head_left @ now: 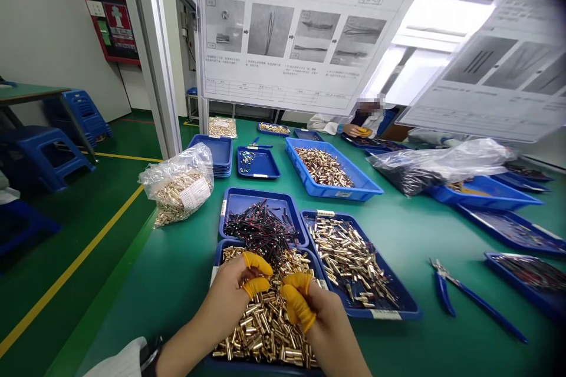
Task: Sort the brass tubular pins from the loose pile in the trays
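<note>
Yellow finger cots cover fingertips on both hands. My left hand [241, 285] is above a blue tray of brass sleeves [260, 330], thumb and fingertips pinched; what lies between them is too small to make out. Close on its right, my right hand [309, 306] has its thumb and finger pressed together over the same tray, any held piece hidden. Behind the hands, a blue tray [224, 212] holds a tangle of dark wires with red parts [265, 227]. To the right stands a tray of brass pieces with wires [354, 256].
Blue-handled pliers [475, 300] lie on the green table [415, 230] at right. Farther back are a bin of brass parts [322, 168], a small tray [257, 163], and a bag of parts [181, 188]. Printed sheets [287, 82] hang above. Another person's hand [354, 131] shows behind.
</note>
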A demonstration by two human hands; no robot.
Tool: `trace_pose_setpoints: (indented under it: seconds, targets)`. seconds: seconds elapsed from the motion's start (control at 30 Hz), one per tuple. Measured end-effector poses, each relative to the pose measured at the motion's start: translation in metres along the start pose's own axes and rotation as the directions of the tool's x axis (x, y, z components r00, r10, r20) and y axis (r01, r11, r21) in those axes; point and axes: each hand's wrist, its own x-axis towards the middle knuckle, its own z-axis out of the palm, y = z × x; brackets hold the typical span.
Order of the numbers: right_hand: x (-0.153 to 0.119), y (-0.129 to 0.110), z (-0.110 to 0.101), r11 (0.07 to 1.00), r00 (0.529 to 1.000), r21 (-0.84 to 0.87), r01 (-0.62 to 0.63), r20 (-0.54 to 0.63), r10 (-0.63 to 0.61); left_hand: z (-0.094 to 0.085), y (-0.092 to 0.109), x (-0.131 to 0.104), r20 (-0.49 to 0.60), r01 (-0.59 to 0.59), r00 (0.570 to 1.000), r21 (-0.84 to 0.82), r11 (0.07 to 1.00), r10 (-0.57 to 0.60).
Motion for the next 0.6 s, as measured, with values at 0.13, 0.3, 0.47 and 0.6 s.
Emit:
trace_pose_setpoints:
  seconds: [0.13, 0.3, 0.47, 0.6]
  targets:
    - [-0.002, 0.011, 0.0, 0.981, 0.995, -0.166, 0.102, 0.037, -0.097, -0.001, 0.001, -0.001, 0.009, -0.028, 1.0, 0.022, 0.999, 0.028]
    - [-0.003, 0.009, 0.001, 0.971, 0.994, -0.215, 0.107, 0.03, -0.103, -0.001, 0.002, -0.001, 0.013, -0.037, 0.999, 0.004, 0.999, 0.037]
    - [-0.001, 0.001, 0.0, 0.975, 0.994, -0.201, 0.094, 0.069, -0.082, -0.001, 0.003, -0.002, 0.03, -0.07, 0.997, 0.082, 0.994, 0.068]
    - [0.001, -0.002, -0.003, 0.972, 0.992, -0.218, 0.087, 0.114, -0.063, -0.002, 0.007, -0.004, 0.054, -0.156, 0.988, 0.194, 0.969, 0.148]
